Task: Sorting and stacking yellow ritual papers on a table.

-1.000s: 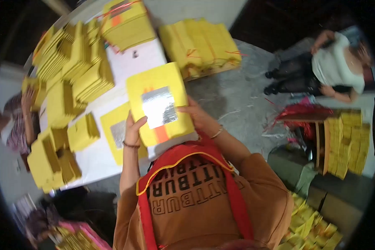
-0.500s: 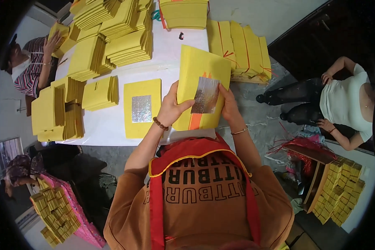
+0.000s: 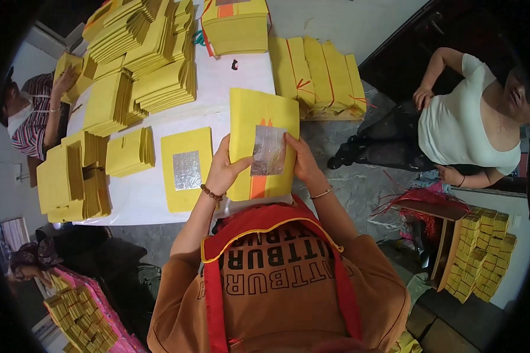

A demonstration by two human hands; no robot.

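Held stack: the yellow stack (image 3: pixel 262 138) is up in front of the apron, over the near edge of the tabletop (image 3: pixel 136 200); half a second ago it leaned more to the right, and now it stands straighter.
Left hand: the left hand (image 3: pixel 222 167) is clamped on the stack's left edge, its thumb reaching the silver patch (image 3: pixel 270 157).
Right hand: the right hand (image 3: pixel 303 157) grips the right edge, a fingertip by the patch's upper corner.
Single piece: the yellow piece (image 3: pixel 185 146) lies flat left of the left hand; a second ago the held stack covered part of it, and now nearly all shows.
Left side: a small stack (image 3: pixel 129 152) and taller piles (image 3: pixel 62 179) sit beyond that piece.
Far side: folded piles (image 3: pixel 168 85), a tied bundle (image 3: pixel 235 35) and a small dark object (image 3: pixel 235 65).
In the way: the held stack hides part of the tabletop's right edge; more tied bundles (image 3: pixel 318 73) stand just beyond.
People: a co-worker in stripes (image 3: pixel 32 132) touches yellow paper at left; one in a white top (image 3: pixel 462 117) is at right.
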